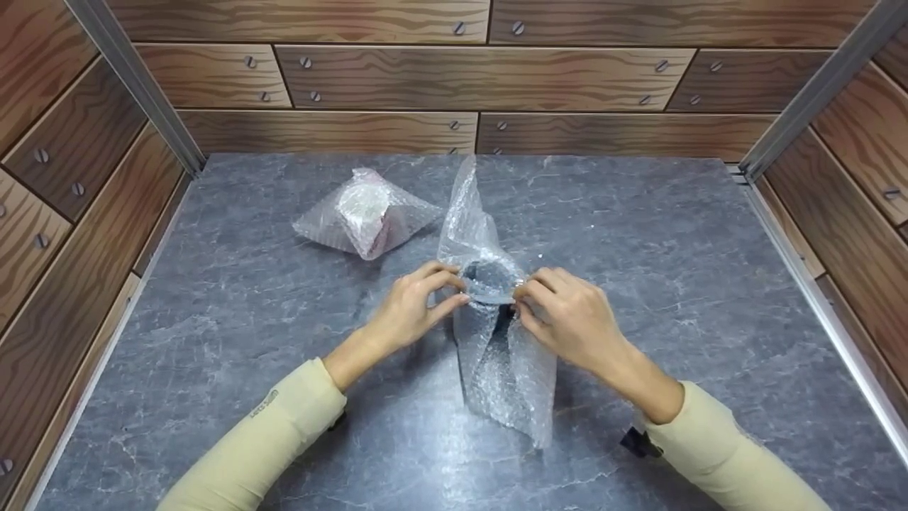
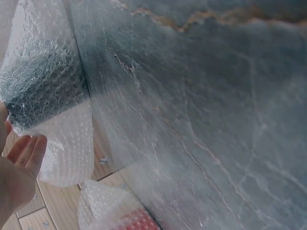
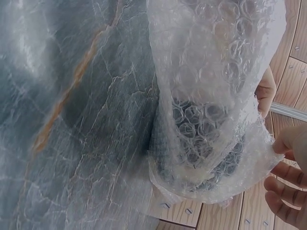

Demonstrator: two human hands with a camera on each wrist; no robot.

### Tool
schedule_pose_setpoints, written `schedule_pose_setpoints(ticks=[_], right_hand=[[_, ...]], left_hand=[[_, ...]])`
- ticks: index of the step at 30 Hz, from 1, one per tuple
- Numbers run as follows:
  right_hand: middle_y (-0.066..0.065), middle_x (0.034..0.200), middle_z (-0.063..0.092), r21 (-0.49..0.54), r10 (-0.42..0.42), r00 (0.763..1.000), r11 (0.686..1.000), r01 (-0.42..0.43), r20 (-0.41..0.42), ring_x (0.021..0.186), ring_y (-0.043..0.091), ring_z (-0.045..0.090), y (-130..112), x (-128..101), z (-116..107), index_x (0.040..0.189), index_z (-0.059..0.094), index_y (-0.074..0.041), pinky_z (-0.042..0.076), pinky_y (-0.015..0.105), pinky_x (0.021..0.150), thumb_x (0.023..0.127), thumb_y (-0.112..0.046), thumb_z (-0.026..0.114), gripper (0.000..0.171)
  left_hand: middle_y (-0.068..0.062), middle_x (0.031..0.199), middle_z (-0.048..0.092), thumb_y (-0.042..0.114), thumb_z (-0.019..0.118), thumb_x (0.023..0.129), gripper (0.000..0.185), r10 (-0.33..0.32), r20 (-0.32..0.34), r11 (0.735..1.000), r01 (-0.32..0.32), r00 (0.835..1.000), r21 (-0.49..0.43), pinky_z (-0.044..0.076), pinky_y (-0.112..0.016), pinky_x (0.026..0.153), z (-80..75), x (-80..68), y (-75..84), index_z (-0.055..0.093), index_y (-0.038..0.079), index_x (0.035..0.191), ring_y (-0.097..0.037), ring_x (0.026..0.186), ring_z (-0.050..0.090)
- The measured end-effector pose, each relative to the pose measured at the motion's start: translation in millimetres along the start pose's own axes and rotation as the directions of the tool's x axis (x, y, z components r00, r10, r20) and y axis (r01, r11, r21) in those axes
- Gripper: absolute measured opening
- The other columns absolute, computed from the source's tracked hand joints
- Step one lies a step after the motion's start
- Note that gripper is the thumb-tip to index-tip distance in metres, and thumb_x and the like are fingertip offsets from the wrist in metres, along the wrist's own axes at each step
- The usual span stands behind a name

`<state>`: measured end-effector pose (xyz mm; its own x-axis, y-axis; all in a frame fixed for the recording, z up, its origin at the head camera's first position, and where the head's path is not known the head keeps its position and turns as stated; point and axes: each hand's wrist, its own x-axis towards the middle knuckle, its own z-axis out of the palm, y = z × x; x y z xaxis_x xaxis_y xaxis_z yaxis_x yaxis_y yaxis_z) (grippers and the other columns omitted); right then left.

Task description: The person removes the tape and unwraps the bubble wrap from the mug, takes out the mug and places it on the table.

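Observation:
A sheet of clear bubble wrap (image 1: 496, 341) lies lengthwise in the middle of the grey marble table (image 1: 674, 234), folded up around a dark round object (image 1: 489, 278). My left hand (image 1: 418, 301) pinches the wrap on the object's left side. My right hand (image 1: 560, 312) pinches it on the right side. In the left wrist view the wrapped dark object (image 2: 41, 91) shows beside my fingers (image 2: 26, 151). The right wrist view shows the bubble wrap (image 3: 211, 105) bulging around the dark object (image 3: 201, 134), with my fingertips (image 3: 283, 187) at its edge.
A second bundle (image 1: 365, 213), bubble wrap around something pinkish-red, sits at the back left of the table. Wood-panel walls (image 1: 482, 78) close in the table on three sides, with metal rails (image 1: 816, 284) along the edges.

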<state>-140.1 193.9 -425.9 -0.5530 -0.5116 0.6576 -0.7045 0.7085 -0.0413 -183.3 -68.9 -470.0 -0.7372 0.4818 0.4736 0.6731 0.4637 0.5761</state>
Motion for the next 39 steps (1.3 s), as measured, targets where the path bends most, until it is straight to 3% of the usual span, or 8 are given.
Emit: schedule_pose_setpoints(ticks=[10, 22, 39], right_hand=[[0.001, 0.085, 0.072, -0.017, -0.008, 1.000, 1.000, 0.008, 0.000, 0.070, 0.015, 0.064, 3, -4, -5, 0.091, 0.073, -0.013, 0.057, 0.025, 0.057, 0.077, -0.004, 0.084, 0.020], [0.000, 0.085, 0.071, -0.036, -0.081, 0.995, 0.996, 0.079, -0.055, 0.067, 0.013, 0.061, 5, -8, -11, 0.088, 0.070, -0.012, 0.053, 0.022, 0.054, 0.072, 0.004, 0.084, 0.027], [0.004, 0.087, 0.073, -0.041, -0.075, 0.997, 0.996, 0.074, -0.027, 0.068, 0.016, 0.063, 10, -13, -16, 0.087, 0.074, -0.012, 0.053, 0.025, 0.054, 0.078, 0.004, 0.074, 0.018]], left_hand=[[-0.015, 0.126, 0.073, 0.026, 0.075, 0.097, 0.023, -0.001, 0.000, 1.000, 0.001, 1.000, -0.005, 0.064, -0.036, 0.096, 0.1, 0.4, -0.2, 0.076, 0.008, 0.111, -0.028, 0.103, 0.078], [-0.012, 0.123, 0.074, 0.028, 0.075, 0.097, 0.023, 0.006, -0.015, 1.000, -0.006, 1.000, 0.009, 0.063, -0.038, 0.099, 0.7, -0.4, -0.7, 0.076, 0.008, 0.110, -0.027, 0.104, 0.078], [-0.014, 0.123, 0.074, 0.027, 0.075, 0.097, 0.023, 0.004, -0.011, 1.000, -0.004, 1.000, 0.010, 0.063, -0.039, 0.099, 1.3, -0.2, 0.3, 0.076, 0.007, 0.110, -0.029, 0.104, 0.077]])
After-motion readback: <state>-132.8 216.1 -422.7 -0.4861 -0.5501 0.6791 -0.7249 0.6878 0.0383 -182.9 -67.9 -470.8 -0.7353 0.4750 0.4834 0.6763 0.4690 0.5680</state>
